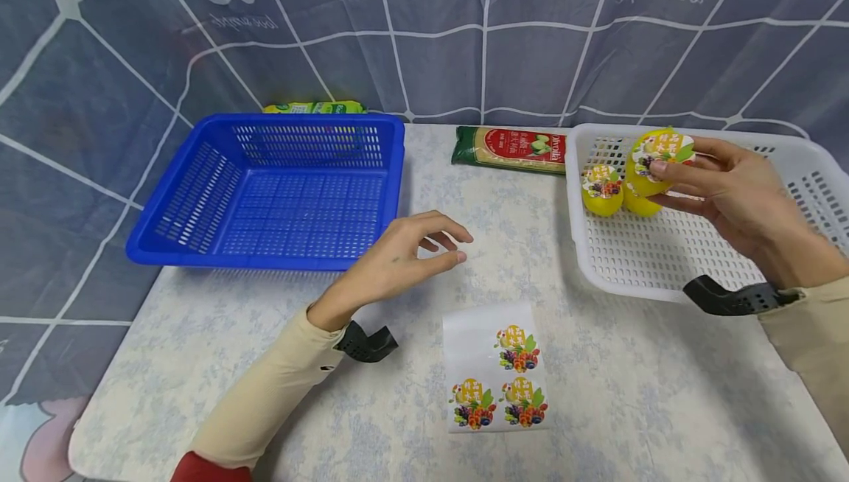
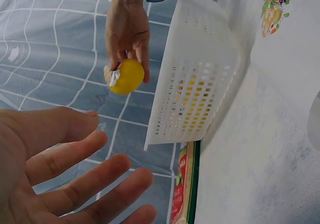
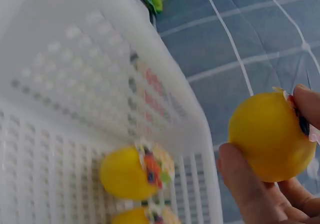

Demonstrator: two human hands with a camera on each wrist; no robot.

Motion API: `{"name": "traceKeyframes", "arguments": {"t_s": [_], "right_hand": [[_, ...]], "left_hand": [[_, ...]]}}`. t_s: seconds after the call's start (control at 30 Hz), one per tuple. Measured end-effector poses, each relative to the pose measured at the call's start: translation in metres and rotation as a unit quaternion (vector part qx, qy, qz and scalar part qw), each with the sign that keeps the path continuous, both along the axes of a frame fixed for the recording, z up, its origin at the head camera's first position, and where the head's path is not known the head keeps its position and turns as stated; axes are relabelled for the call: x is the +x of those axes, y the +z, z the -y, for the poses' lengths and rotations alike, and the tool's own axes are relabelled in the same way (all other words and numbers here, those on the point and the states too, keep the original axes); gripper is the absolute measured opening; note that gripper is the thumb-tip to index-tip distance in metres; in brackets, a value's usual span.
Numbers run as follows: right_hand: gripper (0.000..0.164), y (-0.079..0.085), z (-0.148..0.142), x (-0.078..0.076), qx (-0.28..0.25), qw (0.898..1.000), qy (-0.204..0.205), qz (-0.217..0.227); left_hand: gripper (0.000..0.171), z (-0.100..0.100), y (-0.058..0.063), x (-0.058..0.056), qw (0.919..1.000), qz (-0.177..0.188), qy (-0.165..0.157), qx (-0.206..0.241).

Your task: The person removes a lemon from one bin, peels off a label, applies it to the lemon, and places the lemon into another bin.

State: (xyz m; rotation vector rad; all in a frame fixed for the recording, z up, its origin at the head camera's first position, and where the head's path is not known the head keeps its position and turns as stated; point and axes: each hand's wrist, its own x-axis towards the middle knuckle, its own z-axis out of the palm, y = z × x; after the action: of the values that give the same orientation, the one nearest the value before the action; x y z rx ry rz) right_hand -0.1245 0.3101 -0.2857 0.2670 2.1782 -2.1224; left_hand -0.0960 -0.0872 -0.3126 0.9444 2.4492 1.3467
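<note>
My right hand (image 1: 752, 194) grips a yellow lemon (image 1: 640, 178) between thumb and fingers, above the white basket (image 1: 584, 253). A round sticker with a fruit picture is on this lemon, under the thumb. In the left wrist view the held lemon (image 2: 129, 77) is beyond the basket's rim level, apart from it. Inside the basket lie two more lemons, one (image 3: 122, 173) beside the other (image 3: 129, 217), both with stickers. My left hand (image 1: 401, 250) hovers over the table with loosely bent fingers and holds nothing. Nearer to me lies a sheet of stickers (image 1: 467, 334) with three fruit stickers on it.
A blue basket (image 1: 265, 261) stands at the left, with a yellow-green packet (image 1: 315, 107) behind it. Between the baskets at the back lies a red and green pasta packet (image 1: 511, 147), touching or close to the white basket. A grey checked curtain (image 1: 438, 32) hangs behind the table.
</note>
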Motion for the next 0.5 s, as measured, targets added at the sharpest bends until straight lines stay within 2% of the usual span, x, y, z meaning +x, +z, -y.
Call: {"name": "traceKeyframes", "arguments": {"t_s": [0.1, 0.2, 0.33, 0.43, 0.5], "right_hand": [[0.049, -0.003, -0.017, -0.007, 0.079, 0.997, -0.005, 0.006], [0.046, -0.004, -0.033, -0.014, 0.175, 0.984, 0.007, 0.019], [0.049, -0.008, -0.053, -0.021, 0.237, 0.970, 0.032, 0.046], [0.057, -0.012, -0.066, -0.026, 0.276, 0.958, 0.042, 0.064], [0.065, -0.015, -0.075, -0.029, 0.311, 0.947, 0.042, 0.074]], "left_hand": [[0.019, 0.000, 0.000, -0.001, 0.9999, 0.007, -0.011, -0.007], [0.020, 0.002, -0.001, -0.001, 0.9989, 0.015, -0.035, -0.026], [0.021, 0.002, -0.004, -0.002, 0.9952, 0.020, -0.080, -0.053], [0.023, 0.002, -0.004, -0.002, 0.9912, 0.023, -0.108, -0.072], [0.024, 0.001, -0.005, -0.002, 0.9882, 0.024, -0.123, -0.089]]}}
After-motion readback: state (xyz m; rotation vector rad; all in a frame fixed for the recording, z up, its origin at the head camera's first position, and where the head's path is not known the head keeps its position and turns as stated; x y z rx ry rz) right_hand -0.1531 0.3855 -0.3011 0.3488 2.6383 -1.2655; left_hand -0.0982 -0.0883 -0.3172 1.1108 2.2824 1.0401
